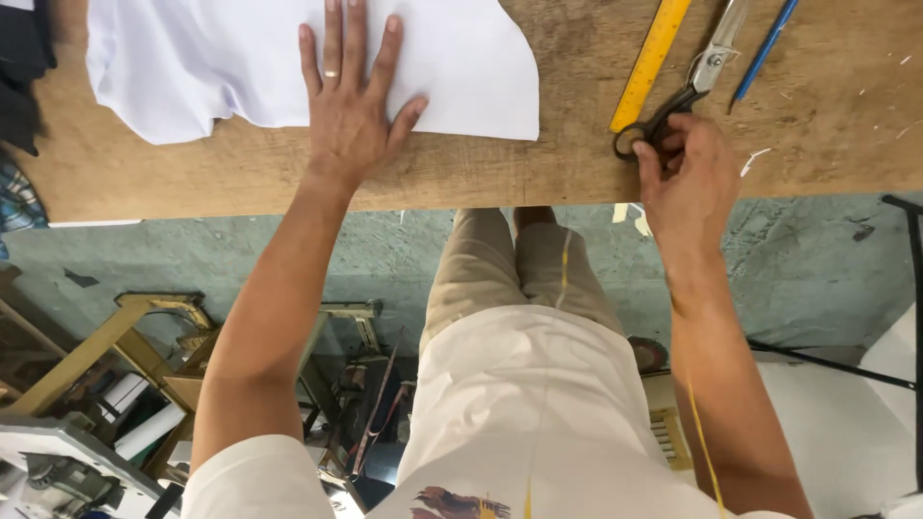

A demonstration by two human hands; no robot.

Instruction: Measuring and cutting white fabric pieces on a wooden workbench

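My left hand (348, 101) lies flat, fingers spread, on a piece of white cloth (192, 58) spread over the wooden table (481, 168). A ring sits on one finger. My right hand (685, 173) is at the table's near edge, its fingers curled on the dark handles of a pair of metal scissors (707, 69) that lie on the wood, blades pointing away from me. A yellow ruler (651, 60) lies just left of the scissors.
A blue pencil (764, 48) lies right of the scissors. Below the table edge are my legs, a green floor (808, 269) with scraps, wooden frames (125, 341) at lower left and dark cloth (21, 77) at the far left.
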